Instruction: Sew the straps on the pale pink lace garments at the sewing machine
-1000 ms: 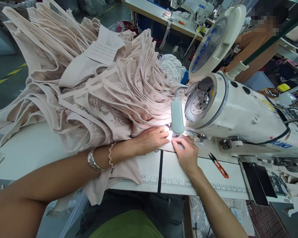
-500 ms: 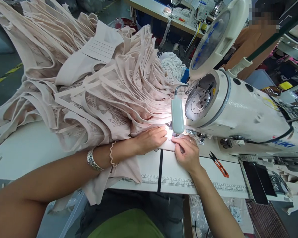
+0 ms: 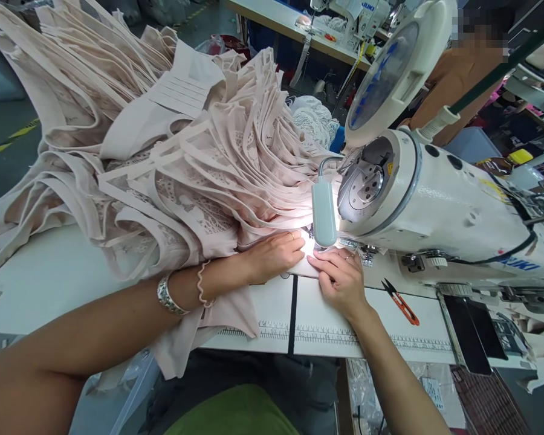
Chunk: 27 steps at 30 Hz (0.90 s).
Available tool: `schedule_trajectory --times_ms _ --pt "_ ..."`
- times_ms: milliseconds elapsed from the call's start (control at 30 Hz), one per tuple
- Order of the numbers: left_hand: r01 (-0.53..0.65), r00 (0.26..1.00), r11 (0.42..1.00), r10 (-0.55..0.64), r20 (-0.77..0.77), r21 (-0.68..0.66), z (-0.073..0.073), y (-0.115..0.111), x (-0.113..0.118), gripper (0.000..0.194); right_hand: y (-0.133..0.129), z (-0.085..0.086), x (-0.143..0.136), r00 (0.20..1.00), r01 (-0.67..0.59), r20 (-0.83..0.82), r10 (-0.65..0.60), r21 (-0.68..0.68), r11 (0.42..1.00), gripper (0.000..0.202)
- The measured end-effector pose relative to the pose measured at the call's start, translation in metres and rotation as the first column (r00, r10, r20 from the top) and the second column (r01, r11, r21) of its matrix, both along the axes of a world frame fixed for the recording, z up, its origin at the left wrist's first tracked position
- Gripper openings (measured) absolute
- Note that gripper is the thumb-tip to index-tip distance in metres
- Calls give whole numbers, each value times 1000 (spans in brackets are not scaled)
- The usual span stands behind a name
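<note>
A big heap of pale pink garments [image 3: 254,163] with lace panels lies to the left of the white sewing machine [image 3: 462,205]. At the heap's front edge, my left hand [image 3: 276,257] is closed on the edge of a pale pink garment, just left of the lit needle area. Part of this cloth [image 3: 229,317] hangs below my left forearm over the table edge. Close by on the right, my right hand [image 3: 342,278] bends its fingers down at the cloth beside the presser foot; its fingertips look pressed together. A small lamp [image 3: 324,211] hides the needle and the seam.
Orange-handled thread snips [image 3: 401,302] lie on the table right of my right hand. A printed ruler [image 3: 330,333] runs along the front edge. A phone [image 3: 466,332] rests at the right. Behind stand another sewing machine [image 3: 367,21] and a person [image 3: 453,90].
My right hand's fingers have shifted slightly left and stretched a little over the cloth. My left hand and the garment heap look almost unchanged.
</note>
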<state>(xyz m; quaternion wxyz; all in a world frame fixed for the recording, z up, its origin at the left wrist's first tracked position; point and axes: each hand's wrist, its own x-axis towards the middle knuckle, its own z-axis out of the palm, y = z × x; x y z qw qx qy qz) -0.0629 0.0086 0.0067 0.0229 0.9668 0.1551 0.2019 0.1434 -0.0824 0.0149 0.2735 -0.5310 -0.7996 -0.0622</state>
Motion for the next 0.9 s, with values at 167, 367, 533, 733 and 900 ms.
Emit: schedule_trajectory --times_ms 167,367,533,733,900 --pt "33 999 990 -27 44 -139 13 1 -8 17 -1 -1 1 995 49 -79 -55 -77 996 39" --pt "68 998 983 -68 3 -168 11 2 -12 26 -2 -5 3 995 32 -95 -34 -30 999 42" --pt "47 998 984 -52 -26 -169 8 4 -10 28 0 -11 4 996 33 -79 -33 3 999 41" --pt "40 999 976 -41 1 -213 -1 5 -9 30 1 -9 4 998 33 -58 -32 17 999 41" --pt "34 996 948 -5 92 -315 -11 10 -5 25 2 -11 4 996 57 -66 -58 -19 998 42"
